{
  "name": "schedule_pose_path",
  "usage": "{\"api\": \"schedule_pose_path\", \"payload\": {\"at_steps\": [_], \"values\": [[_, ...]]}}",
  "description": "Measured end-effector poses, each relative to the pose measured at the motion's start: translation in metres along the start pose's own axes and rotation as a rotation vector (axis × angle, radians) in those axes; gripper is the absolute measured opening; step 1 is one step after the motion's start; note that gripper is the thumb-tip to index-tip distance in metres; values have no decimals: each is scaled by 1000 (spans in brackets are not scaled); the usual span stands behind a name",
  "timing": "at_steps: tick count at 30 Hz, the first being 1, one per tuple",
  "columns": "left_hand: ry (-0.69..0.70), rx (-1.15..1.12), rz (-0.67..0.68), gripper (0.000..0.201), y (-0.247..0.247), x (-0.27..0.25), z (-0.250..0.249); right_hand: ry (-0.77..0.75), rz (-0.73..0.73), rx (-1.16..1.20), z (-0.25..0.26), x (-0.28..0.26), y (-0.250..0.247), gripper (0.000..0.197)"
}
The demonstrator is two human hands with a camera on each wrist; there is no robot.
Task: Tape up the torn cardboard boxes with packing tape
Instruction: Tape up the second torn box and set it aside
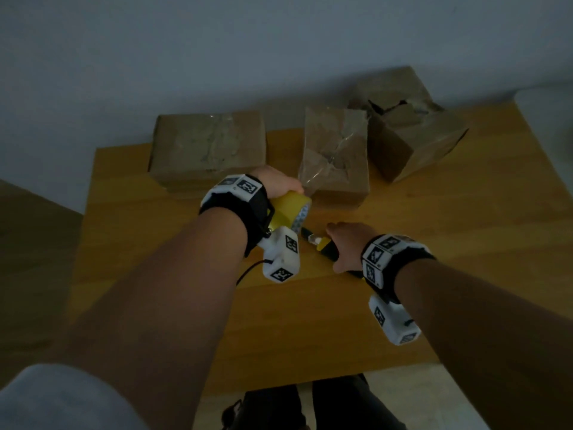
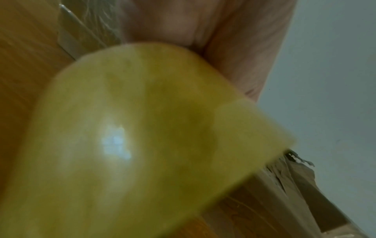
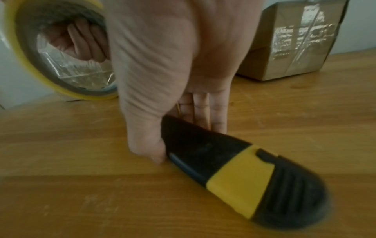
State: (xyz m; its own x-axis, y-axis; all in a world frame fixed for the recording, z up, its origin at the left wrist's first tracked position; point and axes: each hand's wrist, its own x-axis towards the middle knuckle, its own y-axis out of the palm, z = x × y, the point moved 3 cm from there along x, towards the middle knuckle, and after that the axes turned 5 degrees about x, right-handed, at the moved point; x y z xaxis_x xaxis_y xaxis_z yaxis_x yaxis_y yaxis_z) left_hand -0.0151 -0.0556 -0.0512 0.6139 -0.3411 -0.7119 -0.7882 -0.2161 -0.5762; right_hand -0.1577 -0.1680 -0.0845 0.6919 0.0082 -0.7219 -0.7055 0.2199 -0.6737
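My left hand (image 1: 279,184) grips a yellow roll of packing tape (image 1: 290,211), fingers hooked through its core, just above the table and in front of the middle box. The roll (image 2: 132,145) fills the left wrist view. My right hand (image 1: 336,242) reaches down onto a black and yellow utility knife (image 1: 324,245) lying on the wood. It pinches the knife (image 3: 234,169) between thumb and fingers. Three cardboard boxes stand at the back: a left box (image 1: 207,150), a middle box (image 1: 336,156) with clear tape over a tear, and a right box (image 1: 412,128) with its top torn open.
The wooden table (image 1: 310,321) ends close to my legs, with bare wood between the knife and that front edge. A grey wall rises right behind the boxes. The floor drops away at the left of the table.
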Motion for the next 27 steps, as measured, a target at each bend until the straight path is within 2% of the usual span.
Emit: {"api": "schedule_pose_path", "payload": {"at_steps": [4, 6, 8, 10, 12, 14, 15, 18, 20, 22, 24, 27], "values": [[-38, -175, -3, 59, 4, 0, 8, 81, 19, 109, -12, -11, -10, 22], [-62, -279, 43, 50, 8, -2, 11, 134, -7, 234, -19, -22, -20, 10], [-73, -377, 96, 35, 11, -6, 12, 158, -110, 376, -24, -35, -35, 15], [-81, -420, 99, 39, 13, -6, 13, 127, -275, 456, -23, -48, -55, 31], [-91, -412, 88, 39, 16, -6, 15, 80, -339, 478, -17, -55, -72, 30], [-100, -440, 81, 33, 20, -4, 16, 57, -310, 435, -6, -54, -84, 14], [-104, -462, 75, 31, 21, -5, 16, 46, -298, 391, 1, -52, -89, 13], [-107, -529, 83, 25, 25, -1, 17, 17, -275, 197, 20, -48, -96, 29], [-102, -542, 70, 23, 27, 4, 19, 18, -250, 129, 25, -46, -95, 24], [-105, -548, 63, 38, 31, 13, 22, 27, -225, 92, 28, -45, -95, 17], [-127, -545, 48, 53, 29, -2, 17, 33, -219, 49, 32, -45, -95, 15], [-133, -588, -11, 35, 23, -17, 18, 56, -234, 29, 34, -42, -97, 14]]}}
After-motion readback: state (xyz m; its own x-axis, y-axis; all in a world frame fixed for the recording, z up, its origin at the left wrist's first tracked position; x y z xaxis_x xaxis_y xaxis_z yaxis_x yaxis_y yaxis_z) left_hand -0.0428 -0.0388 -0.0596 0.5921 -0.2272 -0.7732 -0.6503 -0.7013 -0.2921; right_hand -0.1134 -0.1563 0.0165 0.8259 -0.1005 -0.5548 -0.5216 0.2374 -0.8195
